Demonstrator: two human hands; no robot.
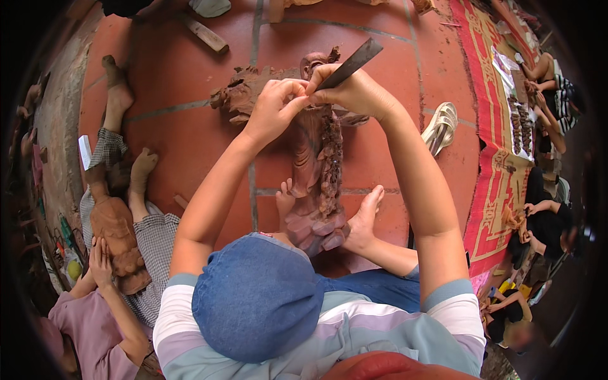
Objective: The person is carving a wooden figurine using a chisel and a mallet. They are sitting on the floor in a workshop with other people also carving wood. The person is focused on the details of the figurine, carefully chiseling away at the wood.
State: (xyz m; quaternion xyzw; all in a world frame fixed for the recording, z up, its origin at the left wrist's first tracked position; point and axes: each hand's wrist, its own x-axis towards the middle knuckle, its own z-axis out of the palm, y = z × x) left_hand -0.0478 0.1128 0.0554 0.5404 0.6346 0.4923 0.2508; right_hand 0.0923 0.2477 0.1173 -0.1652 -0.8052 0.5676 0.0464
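A reddish-brown carved wooden figure (pixel 306 166) is between my bare feet, its head beyond my hands and its base near me. Rough, gnarled wood spreads to the left of its upper part. Above it, my right hand (pixel 350 90) is closed on a dark grey flat strip (pixel 360 57), perhaps folded sandpaper, whose free end points up and right. My left hand (pixel 277 106) pinches beside the strip's lower end, its fingertips meeting those of my right hand. What the left fingertips hold is hidden. Both hands cover part of the figure's upper body.
My raised, blue-clad knee (pixel 256 297) is close below the carving. At left, another person's hand (pixel 99 261) rests on a wooden carving (pixel 114 225). A pale sandal (pixel 442 126) lies right, beside a red patterned mat (pixel 491 190). A wood block (pixel 206 35) lies at the far left.
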